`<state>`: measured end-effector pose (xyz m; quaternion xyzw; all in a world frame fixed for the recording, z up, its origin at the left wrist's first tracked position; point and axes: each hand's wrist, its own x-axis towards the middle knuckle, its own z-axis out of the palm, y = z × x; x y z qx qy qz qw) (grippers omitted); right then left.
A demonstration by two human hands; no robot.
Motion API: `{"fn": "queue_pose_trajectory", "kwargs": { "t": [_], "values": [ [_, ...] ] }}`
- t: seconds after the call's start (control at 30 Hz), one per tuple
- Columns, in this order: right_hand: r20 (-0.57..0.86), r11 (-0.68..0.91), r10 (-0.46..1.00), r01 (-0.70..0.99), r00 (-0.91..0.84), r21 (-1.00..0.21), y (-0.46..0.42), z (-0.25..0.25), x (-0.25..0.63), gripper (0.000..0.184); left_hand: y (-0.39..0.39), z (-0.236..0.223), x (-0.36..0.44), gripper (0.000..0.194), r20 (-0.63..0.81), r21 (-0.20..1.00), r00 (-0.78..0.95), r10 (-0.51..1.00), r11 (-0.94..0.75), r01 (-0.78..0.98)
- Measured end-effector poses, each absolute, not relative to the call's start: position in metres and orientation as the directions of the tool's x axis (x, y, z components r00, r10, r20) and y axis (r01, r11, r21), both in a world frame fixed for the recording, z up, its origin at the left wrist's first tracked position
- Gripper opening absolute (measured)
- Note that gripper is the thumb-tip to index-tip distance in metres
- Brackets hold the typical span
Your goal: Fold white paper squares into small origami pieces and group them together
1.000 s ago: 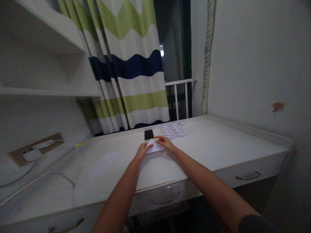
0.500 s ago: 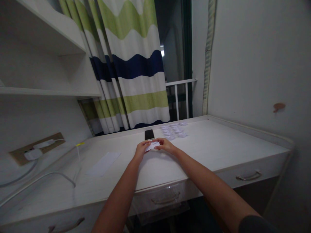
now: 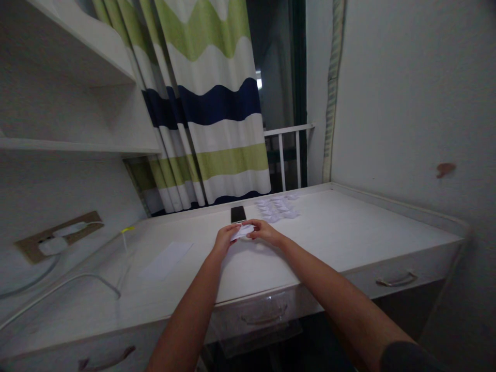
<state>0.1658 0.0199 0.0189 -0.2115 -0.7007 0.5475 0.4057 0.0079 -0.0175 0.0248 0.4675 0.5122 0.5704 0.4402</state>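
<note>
Between my two hands is a small folded piece of white paper, raised a little over the desk. My left hand grips its left end, thumb on the near side. My right hand pinches the right end between thumb and fingers. Just beyond the hands lies a dark phone. Several folded white paper pieces stand in rows behind and right of my right hand. A flat white sheet of paper rests to the left of my left hand.
The white desk has a raised back edge and drawers with metal handles in front. Cables run over its left side from a wall socket. A shelf overhangs the left; a striped curtain hangs behind.
The paper in my hands has gone from a wider, triangular shape to a narrower folded strip. Both hands shifted slightly, with my left hand moving a little up and left.
</note>
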Motion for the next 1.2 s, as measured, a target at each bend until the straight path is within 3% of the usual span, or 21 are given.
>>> {"fn": "queue_pose_trajectory", "kwargs": {
  "t": [0.7,0.83,1.0,1.2],
  "values": [
    [0.284,0.207,0.762,-0.197,-0.582,-0.958,0.013,0.024,0.169,0.044,-0.019,0.027,0.009,0.037,0.08,0.996,-0.154,0.985,-0.085,-0.026],
    [0.221,0.109,0.761,-0.216,-0.61,-0.97,0.009,0.027,0.171,0.041,-0.016,0.024,0.007,0.033,0.192,0.978,-0.154,0.969,-0.177,0.108],
    [0.164,0.025,0.744,-0.219,-0.648,-0.975,0.012,0.026,0.172,0.036,-0.016,0.027,0.007,0.013,0.431,0.868,-0.12,0.895,-0.374,0.326],
    [0.147,0.005,0.763,-0.221,-0.63,-0.975,0.019,0.02,0.173,0.032,-0.02,0.031,0.011,0.011,0.476,0.821,-0.066,0.877,-0.416,0.39]
  ]
}}
